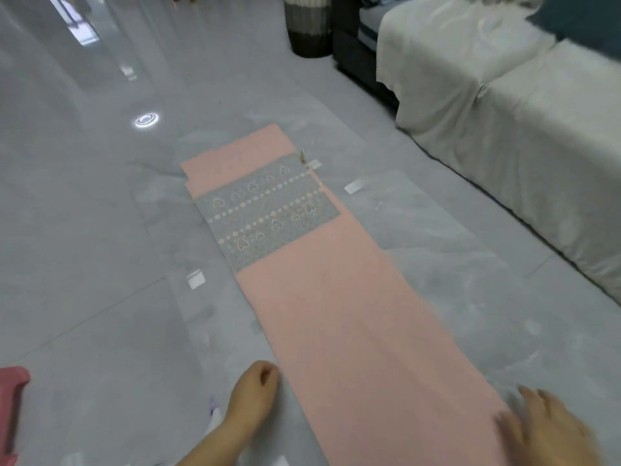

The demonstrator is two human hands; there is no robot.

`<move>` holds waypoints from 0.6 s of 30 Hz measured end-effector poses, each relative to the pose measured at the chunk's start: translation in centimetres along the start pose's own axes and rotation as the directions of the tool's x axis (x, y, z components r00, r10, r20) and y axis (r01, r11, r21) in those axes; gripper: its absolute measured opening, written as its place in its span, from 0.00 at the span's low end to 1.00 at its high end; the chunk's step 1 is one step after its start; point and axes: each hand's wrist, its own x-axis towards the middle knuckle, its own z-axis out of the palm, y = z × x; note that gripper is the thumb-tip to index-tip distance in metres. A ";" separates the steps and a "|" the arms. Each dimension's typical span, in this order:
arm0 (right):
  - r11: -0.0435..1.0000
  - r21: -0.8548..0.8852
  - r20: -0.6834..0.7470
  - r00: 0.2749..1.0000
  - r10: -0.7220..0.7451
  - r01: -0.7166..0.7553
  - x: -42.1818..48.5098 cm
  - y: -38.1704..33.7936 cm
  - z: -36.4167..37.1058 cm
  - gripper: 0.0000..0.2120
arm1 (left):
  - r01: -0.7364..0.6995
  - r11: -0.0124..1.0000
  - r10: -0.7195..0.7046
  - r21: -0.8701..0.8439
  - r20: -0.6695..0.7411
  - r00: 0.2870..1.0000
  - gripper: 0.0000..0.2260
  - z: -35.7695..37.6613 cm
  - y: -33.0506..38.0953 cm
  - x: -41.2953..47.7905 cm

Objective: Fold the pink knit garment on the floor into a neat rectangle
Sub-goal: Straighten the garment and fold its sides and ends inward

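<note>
We see the pink knit garment [353, 314] lying flat on the glossy grey floor [100, 230] as one long, narrow strip. It runs from the upper centre of the frame down to the lower right. A grey patterned band [265, 213] with hearts and dots crosses it in the upper half. Its long edges look fairly straight and no sleeves stick out, so we judge that the sides are already folded in.

What is left, as we read it, is the shortening: bringing one end over the other, perhaps more than once, and then squaring the edges into a compact rectangle.

The left hand [258, 388], at lower centre, sits just beside the strip's left edge with its fingers curled under. We cannot tell whether it pinches the knit or holds nothing. The right hand [547, 432], in the lower right corner, is blurred, with its fingers spread apart at the strip's right edge, gripping nothing that we can make out.

A cream-covered sofa [504, 129] fills the upper right.
</note>
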 end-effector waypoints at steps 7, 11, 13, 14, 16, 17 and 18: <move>0.930 0.164 -0.064 0.944 -0.322 0.328 9.3 -24.2 -8.3 0.20 | -0.153 0.984 0.144 -0.087 -0.101 0.984 0.18 -10.9 9.3 16.2; 0.867 0.253 -0.153 0.903 -0.402 0.429 16.3 -36.7 -12.0 0.20 | -0.177 0.980 0.159 -0.096 -0.167 0.973 0.19 -17.7 12.0 26.1; 0.858 0.271 -0.155 0.900 -0.408 0.436 19.9 -42.4 -13.5 0.20 | -0.175 0.983 0.162 -0.063 -0.175 0.971 0.20 -20.6 12.6 30.7; 0.850 0.266 -0.147 0.891 -0.430 0.454 21.6 -45.3 -14.1 0.20 | -0.170 0.985 0.161 -0.033 -0.174 0.971 0.20 -22.0 12.7 32.8; 0.835 0.259 -0.117 0.874 -0.471 0.485 24.7 -50.8 -15.1 0.20 | -0.173 0.984 0.178 0.040 -0.172 0.969 0.20 -24.3 12.8 36.9; 0.828 0.249 -0.100 0.863 -0.495 0.503 26.2 -53.3 -15.4 0.21 | -0.181 0.979 0.194 0.089 -0.173 0.966 0.20 -25.1 12.8 38.7; 0.819 0.229 -0.076 0.848 -0.524 0.526 27.6 -55.6 -15.7 0.21 | -0.186 0.972 0.209 0.143 -0.169 0.963 0.20 -25.8 12.8 40.4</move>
